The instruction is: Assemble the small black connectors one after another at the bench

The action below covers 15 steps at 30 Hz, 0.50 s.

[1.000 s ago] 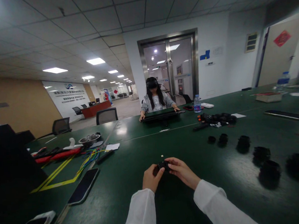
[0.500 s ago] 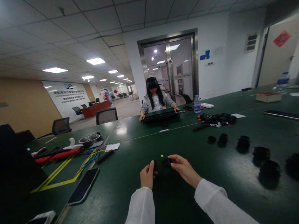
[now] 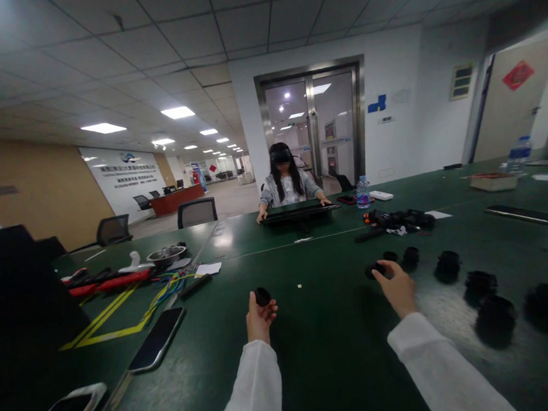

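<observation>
My left hand is closed around a small black round part, held above the green table between thumb and fingers. To the right, my right hand pinches another black round part at thumb and fingertips. This second part is close to a small black ring and a black cylindrical part on the table. Larger black cylindrical parts continue toward the right, among them one nearer the back and one nearer me. Their exact kind is too dark to make out.
A small pale chip lies on the green table between my hands. Phones, coloured wires and a metal bowl are at left. Across the table a person holds a dark flat panel. A water bottle stands nearby.
My hands have moved apart. The right has gone right and a little away from me with its black part; the left has shifted slightly left, turning its black part into view.
</observation>
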Available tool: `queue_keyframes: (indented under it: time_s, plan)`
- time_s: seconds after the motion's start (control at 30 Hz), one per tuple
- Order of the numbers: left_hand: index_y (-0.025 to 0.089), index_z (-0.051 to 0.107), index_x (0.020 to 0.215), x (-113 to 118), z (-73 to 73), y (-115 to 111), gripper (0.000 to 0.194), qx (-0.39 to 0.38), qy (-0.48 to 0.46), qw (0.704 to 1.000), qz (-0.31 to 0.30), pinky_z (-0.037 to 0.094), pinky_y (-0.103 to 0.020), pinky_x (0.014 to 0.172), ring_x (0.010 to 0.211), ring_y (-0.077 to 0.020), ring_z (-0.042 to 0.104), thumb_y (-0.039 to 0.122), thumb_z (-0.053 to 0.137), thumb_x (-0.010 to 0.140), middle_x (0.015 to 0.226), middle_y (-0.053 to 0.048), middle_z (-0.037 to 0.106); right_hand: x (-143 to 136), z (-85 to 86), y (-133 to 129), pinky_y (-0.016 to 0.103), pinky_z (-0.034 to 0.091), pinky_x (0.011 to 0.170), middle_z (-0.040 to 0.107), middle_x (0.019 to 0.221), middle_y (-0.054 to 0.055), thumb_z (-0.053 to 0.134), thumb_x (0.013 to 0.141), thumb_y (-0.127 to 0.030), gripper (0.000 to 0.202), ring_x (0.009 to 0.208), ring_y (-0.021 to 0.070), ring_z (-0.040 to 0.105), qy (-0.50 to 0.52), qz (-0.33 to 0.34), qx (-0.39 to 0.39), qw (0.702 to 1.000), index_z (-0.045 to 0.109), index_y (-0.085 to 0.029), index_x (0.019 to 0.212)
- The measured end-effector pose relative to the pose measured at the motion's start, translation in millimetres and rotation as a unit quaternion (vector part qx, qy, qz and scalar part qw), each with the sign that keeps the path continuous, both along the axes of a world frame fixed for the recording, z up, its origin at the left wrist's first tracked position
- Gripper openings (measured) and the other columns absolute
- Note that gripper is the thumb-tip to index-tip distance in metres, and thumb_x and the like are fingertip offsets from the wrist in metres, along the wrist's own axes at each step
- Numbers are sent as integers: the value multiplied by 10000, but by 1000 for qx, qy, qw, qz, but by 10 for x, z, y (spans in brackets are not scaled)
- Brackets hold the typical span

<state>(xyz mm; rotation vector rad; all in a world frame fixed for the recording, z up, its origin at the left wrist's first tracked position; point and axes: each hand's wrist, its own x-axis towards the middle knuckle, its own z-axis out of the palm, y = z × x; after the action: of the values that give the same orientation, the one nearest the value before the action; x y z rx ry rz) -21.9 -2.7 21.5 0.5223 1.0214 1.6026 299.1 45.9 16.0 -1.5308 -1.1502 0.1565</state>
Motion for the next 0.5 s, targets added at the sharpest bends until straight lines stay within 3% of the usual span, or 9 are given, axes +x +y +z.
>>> queue_keyframes:
  time_s: [0.2, 0.33, 0.5]
  plan:
    - [110, 556, 730, -60, 15, -4, 420, -8, -62, 998, 3, 428, -180, 469, 516, -100, 561, 510, 430, 760, 635, -49, 597, 572, -87, 35, 397, 327, 786, 577, 850, 124, 383, 631, -265, 305, 864, 260, 483, -188, -139, 22, 972, 566, -140, 840]
    - [105, 564, 731, -77, 27, -6, 422, -17, -87, 996, -1, 442, -183, 468, 523, -103, 565, 495, 413, 782, 648, -60, 597, 758, -143, 45, 403, 295, 801, 556, 830, 121, 364, 631, -217, 274, 894, 271, 464, -205, -182, 1, 962, 558, -158, 815]
    - [106, 563, 731, -95, 14, -6, 409, -3, -100, 995, -5, 446, -180, 461, 525, -104, 564, 492, 432, 777, 649, -58, 593, 893, -175, 69, 428, 269, 800, 534, 820, 149, 345, 648, -180, 268, 939, 309, 444, -202, -189, 0, 961, 547, -158, 823]
